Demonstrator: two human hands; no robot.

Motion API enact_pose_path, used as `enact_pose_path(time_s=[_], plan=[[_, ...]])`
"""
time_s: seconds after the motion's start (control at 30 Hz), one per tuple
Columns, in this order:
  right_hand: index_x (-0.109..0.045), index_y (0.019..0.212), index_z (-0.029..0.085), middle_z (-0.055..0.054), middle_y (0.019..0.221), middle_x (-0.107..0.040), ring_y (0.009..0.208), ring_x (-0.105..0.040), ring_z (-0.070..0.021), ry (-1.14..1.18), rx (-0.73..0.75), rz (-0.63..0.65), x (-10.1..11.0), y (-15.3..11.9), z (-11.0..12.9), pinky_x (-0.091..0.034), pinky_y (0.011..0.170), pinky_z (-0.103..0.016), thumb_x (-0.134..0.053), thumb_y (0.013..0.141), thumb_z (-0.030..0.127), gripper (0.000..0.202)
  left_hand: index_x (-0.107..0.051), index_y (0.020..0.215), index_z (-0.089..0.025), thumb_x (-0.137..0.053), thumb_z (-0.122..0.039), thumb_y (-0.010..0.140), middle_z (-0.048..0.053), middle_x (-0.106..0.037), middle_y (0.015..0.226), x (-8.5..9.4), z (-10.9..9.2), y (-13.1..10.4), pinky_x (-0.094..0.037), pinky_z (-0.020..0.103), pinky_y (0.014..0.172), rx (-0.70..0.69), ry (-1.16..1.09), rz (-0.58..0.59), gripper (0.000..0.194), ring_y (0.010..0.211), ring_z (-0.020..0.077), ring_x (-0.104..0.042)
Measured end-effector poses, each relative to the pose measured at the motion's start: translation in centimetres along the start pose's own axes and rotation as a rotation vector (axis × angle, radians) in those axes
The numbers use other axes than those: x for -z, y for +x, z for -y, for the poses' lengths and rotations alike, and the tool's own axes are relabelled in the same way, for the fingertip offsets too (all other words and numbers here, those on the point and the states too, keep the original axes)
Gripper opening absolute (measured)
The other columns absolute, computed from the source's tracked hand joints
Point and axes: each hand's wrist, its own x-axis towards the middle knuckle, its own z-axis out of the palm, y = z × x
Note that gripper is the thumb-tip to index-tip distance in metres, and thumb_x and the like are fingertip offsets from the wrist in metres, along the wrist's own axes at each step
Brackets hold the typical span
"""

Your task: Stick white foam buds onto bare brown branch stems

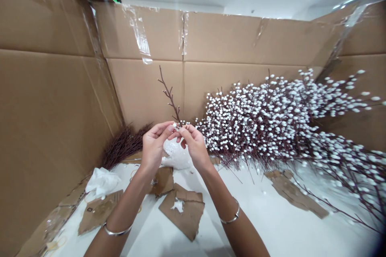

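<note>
A thin brown branch (pixel 171 98) with short bare twigs rises from between my two hands at the centre. My right hand (pixel 193 142) pinches its lower part with thumb and fingers. Close beside it, my left hand (pixel 155 142) holds a small white bud (pixel 174 125) between thumb and forefinger, at the branch. The fingertips of both hands nearly meet. Behind and below them lies a clear plastic bag (pixel 177 156) of white pieces, partly hidden by my hands.
A large pile of white-budded branches (pixel 265 120) fills the right side. Bare branches (pixel 122 148) lie at the left. Torn cardboard (pixel 187 213) and white crumpled plastic (pixel 102 181) rest on the white table (pixel 241 204). Tall cardboard walls (pixel 144 88) stand around.
</note>
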Motion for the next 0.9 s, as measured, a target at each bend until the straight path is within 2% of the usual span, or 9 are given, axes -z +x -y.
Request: enact_pose_path(time_s=[0.23, 0.53, 0.9], plan=[[-0.047, 0.078, 0.023, 0.000, 0.065, -0.067, 0.058, -0.050, -0.0126, -0.023, 0.059, -0.020, -0.35, -0.20, -0.07, -0.033, 0.051, -0.025, -0.057, 0.086, 0.040, 0.022, -0.078, 0.089, -0.018, -0.082, -0.026, 0.073, 0.005, -0.078, 0.089, -0.09, -0.09, -0.15, -0.054, 0.022, 0.075, -0.082, 0.071, -0.023, 0.017, 0.079, 0.0123, -0.070], [-0.048, 0.079, 0.023, 0.002, 0.064, -0.067, 0.057, -0.050, -0.0119, -0.035, 0.115, -0.030, -0.87, -0.45, 0.23, -0.039, 0.058, -0.026, -0.055, 0.089, 0.035, 0.017, -0.078, 0.087, -0.019, -0.081, -0.024, 0.074, 0.004, -0.079, 0.088, -0.20, -0.19, -0.34, -0.054, 0.022, 0.075, -0.132, 0.116, -0.031, 0.014, 0.079, 0.0126, -0.071], [-0.048, 0.079, 0.023, 0.003, 0.064, -0.063, 0.053, -0.046, -0.0111, -0.079, 0.131, -0.071, -0.93, -0.56, -0.10, -0.039, 0.059, -0.027, -0.056, 0.089, 0.035, 0.018, -0.078, 0.087, -0.018, -0.082, -0.027, 0.072, 0.006, -0.078, 0.088, -0.19, 0.00, -0.24, -0.054, 0.026, 0.076, -0.129, 0.136, -0.042, 0.018, 0.081, 0.0155, -0.071]])
